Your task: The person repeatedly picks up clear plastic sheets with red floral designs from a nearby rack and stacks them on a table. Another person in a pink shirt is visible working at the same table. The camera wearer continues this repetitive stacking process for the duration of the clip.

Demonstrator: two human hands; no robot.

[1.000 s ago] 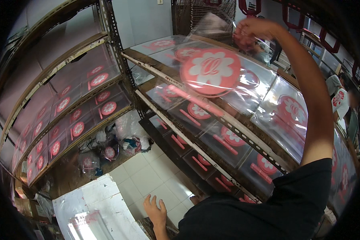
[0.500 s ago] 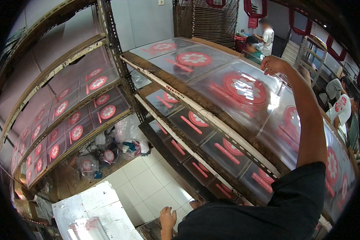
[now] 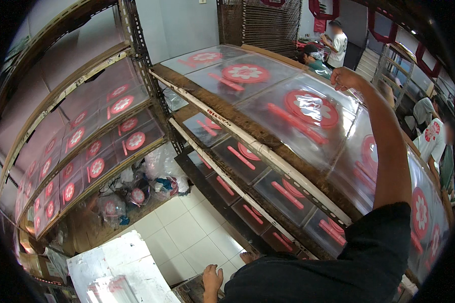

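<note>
Here, a worker's right hand (image 3: pixel 345 78) reaches up and closes its fingers on the far edge of a clear plastic sheet (image 3: pixel 308 116) printed with a red flower disc, which lies flat on the top wooden rack shelf (image 3: pixel 237 129). The left hand (image 3: pixel 212 279) rests low, fingers loosely spread, near the white floor tiles (image 3: pixel 187 232).

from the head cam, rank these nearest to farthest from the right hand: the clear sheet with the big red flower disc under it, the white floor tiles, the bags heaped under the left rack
From the right hand, raised over the top shelf:
1. Clear sheet with the red flower disc, just below-left of the hand on the top shelf.
2. Bags heaped under the left rack, low and far left.
3. White floor tiles, at the bottom, between the racks.
</note>
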